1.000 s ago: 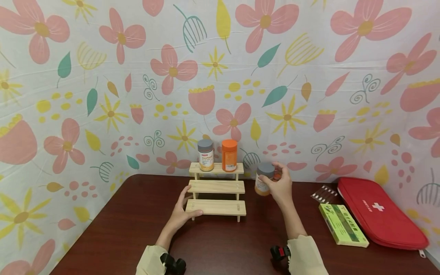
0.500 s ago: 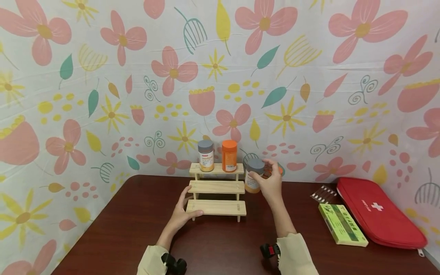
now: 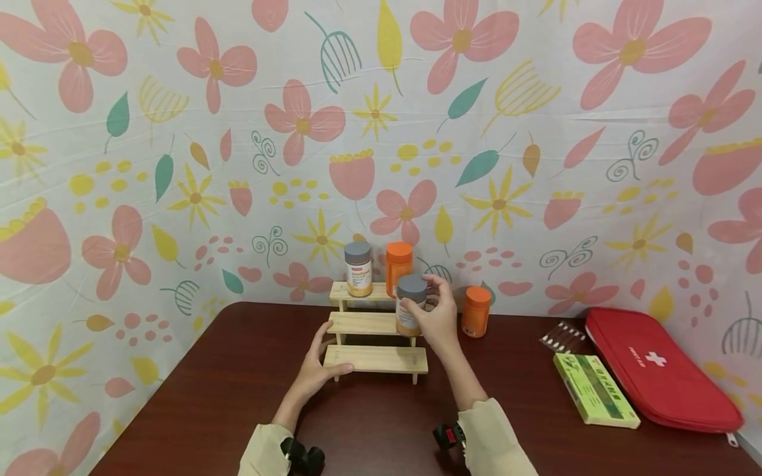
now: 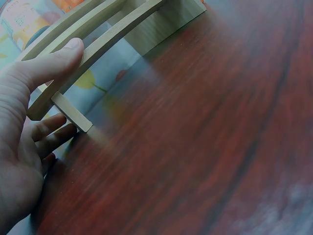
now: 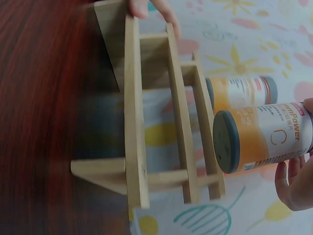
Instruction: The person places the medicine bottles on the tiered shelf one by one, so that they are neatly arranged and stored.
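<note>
My right hand point(image 3: 439, 320) grips a grey-capped supplement bottle point(image 3: 405, 317), upright, which overlaps the right end of the middle step in the head view. The right wrist view shows this bottle point(image 5: 274, 134) held out from the steps, its base apart from the wood. My left hand point(image 3: 314, 369) holds the left end of the three-step wooden stand point(image 3: 375, 358), thumb over the lowest step and other fingers at the side. On the top step stand another grey-capped bottle point(image 3: 359, 274) and an orange bottle point(image 3: 397, 259), the latter partly hidden behind the held one.
A second orange bottle point(image 3: 476, 312) stands on the dark table point(image 3: 381, 423), right of the stand. Farther right lie a blister pack point(image 3: 562, 337), a green box point(image 3: 595, 390) and a red first aid pouch point(image 3: 661, 377). A flowered cloth point(image 3: 518, 225) hangs behind.
My right hand has carried the grey-capped bottle leftward, from beside the stand to in front of its right end. The orange bottle on the table has come into full view. My left hand stays put.
</note>
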{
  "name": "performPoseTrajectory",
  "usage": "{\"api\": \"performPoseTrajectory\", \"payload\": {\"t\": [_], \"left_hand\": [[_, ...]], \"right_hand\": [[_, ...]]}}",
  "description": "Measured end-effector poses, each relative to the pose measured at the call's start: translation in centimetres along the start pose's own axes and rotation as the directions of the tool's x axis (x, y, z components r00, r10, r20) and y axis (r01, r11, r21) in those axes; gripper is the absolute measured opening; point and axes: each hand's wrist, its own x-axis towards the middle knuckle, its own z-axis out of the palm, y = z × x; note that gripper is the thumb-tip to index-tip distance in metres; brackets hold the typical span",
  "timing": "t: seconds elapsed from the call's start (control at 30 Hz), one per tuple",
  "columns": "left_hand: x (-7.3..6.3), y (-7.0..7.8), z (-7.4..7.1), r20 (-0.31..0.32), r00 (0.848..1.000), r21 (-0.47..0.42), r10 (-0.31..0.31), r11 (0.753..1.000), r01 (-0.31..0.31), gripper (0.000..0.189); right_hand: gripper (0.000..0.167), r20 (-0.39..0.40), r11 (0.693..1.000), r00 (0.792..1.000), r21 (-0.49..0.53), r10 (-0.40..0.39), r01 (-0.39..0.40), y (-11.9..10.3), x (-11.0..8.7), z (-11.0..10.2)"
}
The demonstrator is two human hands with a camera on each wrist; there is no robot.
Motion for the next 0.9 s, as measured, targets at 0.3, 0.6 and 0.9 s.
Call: {"api": "performPoseTrajectory", "payload": {"t": [0.3,0.6,0.9], "left_hand": [[0.1,0.0,0.0,0.015,1.000,-0.011,-0.009,1.000,0.010,0.099],[0.1,-0.1,0.2,0.001,1.000,0.005,-0.004,1.000,0.004,0.099],[0.1,-0.1,0.1,0.009,1.000,0.021,0.011,1.000,-0.011,0.100]], "right_hand": [[0.055,0.045,1.000,0.999,0.018,0.001,-0.002,-0.2,-0.5,3.4],[0.057,0.107,0.999,0.994,0.054,-0.006,0.000,0.0,-1.1,6.0],[0.056,0.135,0.997,0.991,0.076,-0.013,0.003,0.4,-0.8,7.9]]}}
